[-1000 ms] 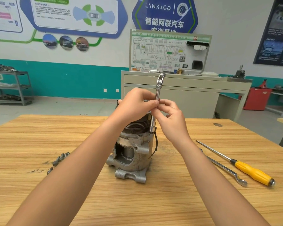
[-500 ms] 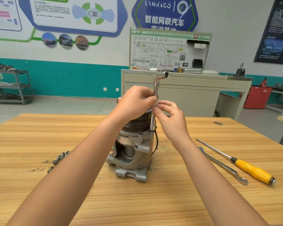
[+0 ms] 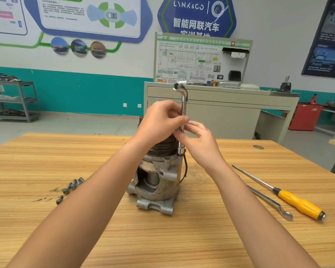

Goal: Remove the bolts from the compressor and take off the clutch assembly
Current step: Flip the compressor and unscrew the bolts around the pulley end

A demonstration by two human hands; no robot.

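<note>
My L hand (image 3: 159, 120) & R hand (image 3: 199, 144) pinch wrench (image 3: 183, 105) shaft: upright, socket down on compressor (image 3: 159, 182), bent top pointing left.

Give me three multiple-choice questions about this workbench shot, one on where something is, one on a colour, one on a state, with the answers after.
1. The loose dark bolts lie on the wooden table: A) left of the grey metal compressor; B) right of it; C) on top of it.
2. The long-shafted screwdriver has a handle that is: A) red; B) yellow; C) black.
3. The L-shaped steel socket wrench is: A) lying flat on the table; B) hanging on the wall; C) standing upright on the compressor.
Answers: 1 A, they sit in a cluster on its left side; 2 B, the handle is bright yellow; 3 C, its socket end sits on the housing's right side, with the bend at the top.
</note>
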